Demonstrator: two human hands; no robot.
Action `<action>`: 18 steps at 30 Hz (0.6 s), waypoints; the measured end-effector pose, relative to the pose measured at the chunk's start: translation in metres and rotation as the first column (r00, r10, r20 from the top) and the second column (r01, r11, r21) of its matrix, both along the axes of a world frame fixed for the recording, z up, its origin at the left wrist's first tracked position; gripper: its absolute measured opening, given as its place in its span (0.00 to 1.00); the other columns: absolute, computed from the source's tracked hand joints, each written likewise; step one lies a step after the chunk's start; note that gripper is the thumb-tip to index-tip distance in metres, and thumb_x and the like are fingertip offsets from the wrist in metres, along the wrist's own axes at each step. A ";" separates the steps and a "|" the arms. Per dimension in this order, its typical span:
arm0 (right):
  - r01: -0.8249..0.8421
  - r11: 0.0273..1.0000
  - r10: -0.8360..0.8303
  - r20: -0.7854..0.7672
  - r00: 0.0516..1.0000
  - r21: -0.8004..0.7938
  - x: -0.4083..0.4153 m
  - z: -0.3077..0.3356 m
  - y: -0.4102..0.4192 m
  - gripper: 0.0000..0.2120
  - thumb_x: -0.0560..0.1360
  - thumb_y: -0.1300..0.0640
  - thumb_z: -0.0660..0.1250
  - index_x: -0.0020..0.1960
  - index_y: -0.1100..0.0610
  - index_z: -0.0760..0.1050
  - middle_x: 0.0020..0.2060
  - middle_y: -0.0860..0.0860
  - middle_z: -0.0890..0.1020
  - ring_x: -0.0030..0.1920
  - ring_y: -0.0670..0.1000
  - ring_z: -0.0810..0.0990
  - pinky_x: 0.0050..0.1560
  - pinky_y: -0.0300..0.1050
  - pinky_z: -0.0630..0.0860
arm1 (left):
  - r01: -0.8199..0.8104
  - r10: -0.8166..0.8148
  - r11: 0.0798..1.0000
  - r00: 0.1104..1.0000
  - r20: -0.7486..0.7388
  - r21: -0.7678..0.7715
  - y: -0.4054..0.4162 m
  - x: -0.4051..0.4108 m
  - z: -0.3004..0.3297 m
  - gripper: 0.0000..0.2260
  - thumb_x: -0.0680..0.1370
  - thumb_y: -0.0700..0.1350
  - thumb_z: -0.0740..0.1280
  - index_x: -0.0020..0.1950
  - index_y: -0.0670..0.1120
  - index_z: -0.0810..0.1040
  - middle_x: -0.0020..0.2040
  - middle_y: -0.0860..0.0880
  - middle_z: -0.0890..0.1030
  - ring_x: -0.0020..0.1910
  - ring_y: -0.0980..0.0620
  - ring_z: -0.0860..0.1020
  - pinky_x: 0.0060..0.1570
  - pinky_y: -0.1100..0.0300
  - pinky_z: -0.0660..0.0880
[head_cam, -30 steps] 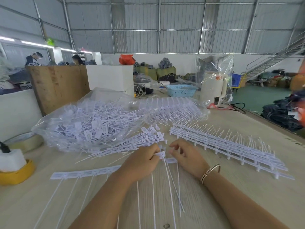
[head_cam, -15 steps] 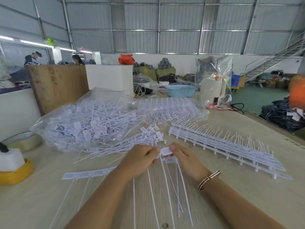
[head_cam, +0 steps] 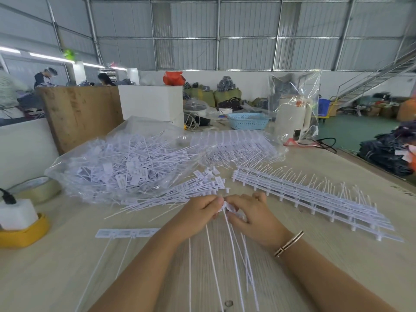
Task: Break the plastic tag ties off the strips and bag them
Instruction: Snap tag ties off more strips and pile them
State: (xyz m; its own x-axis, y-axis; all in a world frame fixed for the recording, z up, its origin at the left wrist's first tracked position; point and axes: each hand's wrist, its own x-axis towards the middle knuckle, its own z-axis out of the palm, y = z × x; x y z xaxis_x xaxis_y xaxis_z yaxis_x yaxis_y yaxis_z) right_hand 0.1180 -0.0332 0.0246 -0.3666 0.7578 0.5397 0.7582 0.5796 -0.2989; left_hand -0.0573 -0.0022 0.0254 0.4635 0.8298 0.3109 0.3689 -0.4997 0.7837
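Tag ties (head_cam: 234,251) — white plastic, several held together at their flat heads at the centre of the counter (head_cam: 337,278), long tails fanning toward 6 o'clock, long axis roughly 12-to-6. Left hand (head_cam: 198,213): fingers curled, pinching the heads from 9 o'clock. Right hand (head_cam: 252,215): fingers curled round the same bunch from 3 o'clock, a bracelet (head_cam: 288,243) at the wrist.

Partial strip (head_cam: 126,233) — at 9 o'clock of the hands, lying flat, running 9-to-3, its two visible tails pointing to 7 o'clock.

Loose ties (head_cam: 180,194) — at 11 o'clock, a heap spilling from the bag mouth, heads toward 2 o'clock.

Stacked strips (head_cam: 315,199) — at 2 o'clock, long axis running 10-to-4, tails curling up toward 12.

Clear bag (head_cam: 108,167) — at 10 o'clock, filled with separated ties in a jumble. Second clear bag (head_cam: 236,147) at 12 o'clock, holding whole strips.

Tape roll (head_cam: 38,188) and yellow dish (head_cam: 22,235) with a white block (head_cam: 16,213) — far 9 o'clock edge.
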 end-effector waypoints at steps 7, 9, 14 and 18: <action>0.004 0.935 -0.091 0.229 0.969 0.354 0.003 0.010 0.000 0.06 0.72 0.52 0.67 0.43 0.52 0.81 0.35 0.43 0.84 0.30 0.44 0.79 0.44 0.42 0.61 | 0.014 -0.012 1.000 0.997 -0.081 0.023 0.003 -0.008 -0.002 0.15 0.80 0.52 0.59 0.38 0.45 0.75 0.31 0.56 0.73 0.31 0.60 0.71 0.35 0.66 0.67; -0.006 0.940 -0.103 0.301 0.948 0.342 0.004 0.011 0.000 0.07 0.73 0.52 0.65 0.41 0.51 0.81 0.33 0.43 0.84 0.27 0.46 0.78 0.43 0.43 0.61 | 0.023 -0.020 0.999 0.996 -0.091 0.031 0.003 -0.008 -0.003 0.16 0.79 0.53 0.59 0.40 0.43 0.76 0.30 0.55 0.72 0.32 0.58 0.71 0.35 0.64 0.67; 0.044 0.992 -0.072 0.260 0.963 0.115 0.009 0.012 0.003 0.12 0.80 0.52 0.58 0.44 0.54 0.77 0.35 0.44 0.81 0.30 0.47 0.71 0.48 0.41 0.58 | 0.060 -0.044 0.991 0.989 -0.139 0.118 0.002 -0.003 -0.004 0.15 0.80 0.49 0.60 0.33 0.50 0.69 0.24 0.58 0.67 0.25 0.61 0.64 0.29 0.68 0.60; -0.052 0.989 0.039 -0.096 0.995 -0.141 0.008 0.007 0.005 0.11 0.80 0.59 0.59 0.41 0.53 0.75 0.29 0.41 0.76 0.29 0.43 0.75 0.39 0.38 0.68 | 0.045 -0.029 0.991 0.991 -0.128 0.126 0.000 -0.004 -0.001 0.15 0.81 0.50 0.60 0.35 0.46 0.69 0.28 0.55 0.67 0.28 0.59 0.65 0.30 0.66 0.61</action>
